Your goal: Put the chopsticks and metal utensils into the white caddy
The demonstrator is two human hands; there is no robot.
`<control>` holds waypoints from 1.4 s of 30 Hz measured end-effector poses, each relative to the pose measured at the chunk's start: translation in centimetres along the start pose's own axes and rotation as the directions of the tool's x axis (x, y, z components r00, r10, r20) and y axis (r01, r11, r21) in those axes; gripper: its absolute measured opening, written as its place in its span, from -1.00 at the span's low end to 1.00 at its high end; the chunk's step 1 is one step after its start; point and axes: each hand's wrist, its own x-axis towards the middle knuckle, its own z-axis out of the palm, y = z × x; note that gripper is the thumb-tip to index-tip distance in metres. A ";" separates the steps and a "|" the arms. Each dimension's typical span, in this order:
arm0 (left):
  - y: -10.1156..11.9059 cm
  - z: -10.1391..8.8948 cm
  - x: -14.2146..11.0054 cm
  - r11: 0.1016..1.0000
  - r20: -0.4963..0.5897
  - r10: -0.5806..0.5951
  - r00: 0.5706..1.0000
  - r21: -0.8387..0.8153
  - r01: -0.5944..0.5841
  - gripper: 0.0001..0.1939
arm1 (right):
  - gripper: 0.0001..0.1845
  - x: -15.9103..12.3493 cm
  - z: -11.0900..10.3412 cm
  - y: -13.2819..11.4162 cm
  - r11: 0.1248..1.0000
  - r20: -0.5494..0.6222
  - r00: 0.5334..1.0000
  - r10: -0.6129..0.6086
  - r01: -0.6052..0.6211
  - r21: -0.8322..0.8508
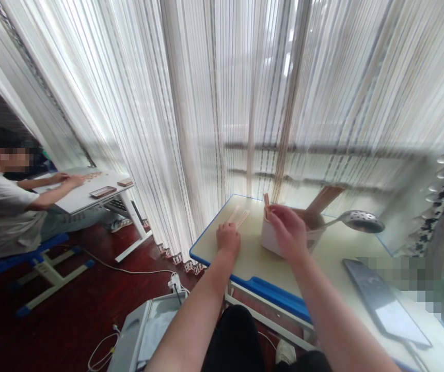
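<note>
My left hand (pixel 228 239) rests on the desktop with its fingers curled over the near ends of some thin pale chopsticks (pixel 242 219), which stick out beyond the fingertips. My right hand (pixel 289 228) is closed in a pinch on a small bunch of reddish-brown chopsticks (pixel 266 199), held upright at the left corner of a white box-shaped holder (pixel 271 241). The hand hides part of the holder's front. A wide brown wooden utensil (pixel 324 199) and a metal slotted ladle (pixel 362 221) lean out of the holder to the right.
A dark flat tablet-like device (pixel 386 302) lies on the desk (pixel 328 268) at right. Sheer curtains (pixel 206 103) hang behind. On the floor at left are a grey open case (pixel 144 325) and cables. Another person (pixel 1 206) sits at a white table (pixel 86 199).
</note>
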 end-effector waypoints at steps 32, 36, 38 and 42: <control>-0.4 -0.9 -1.1 0.892 0.080 -0.217 0.973 -0.389 0.231 -0.79 | -0.63 -6.4 3.1 11.3 0.903 0.194 0.894 0.405 -0.357 -0.241; -1.4 -0.7 -0.5 0.732 0.123 -0.227 0.966 -0.632 0.252 -0.83 | -0.63 -6.4 3.2 11.4 0.899 0.187 0.892 0.412 -0.364 -0.244; -1.9 -0.6 -0.2 0.615 0.156 -0.244 0.957 -0.738 0.277 -0.77 | -0.64 -6.5 3.2 11.4 0.900 0.187 0.893 0.410 -0.363 -0.241; -2.4 -0.5 -0.2 0.374 0.226 -0.267 0.937 -0.872 0.316 -0.67 | -0.66 -6.5 3.3 11.4 0.900 0.189 0.891 0.412 -0.367 -0.233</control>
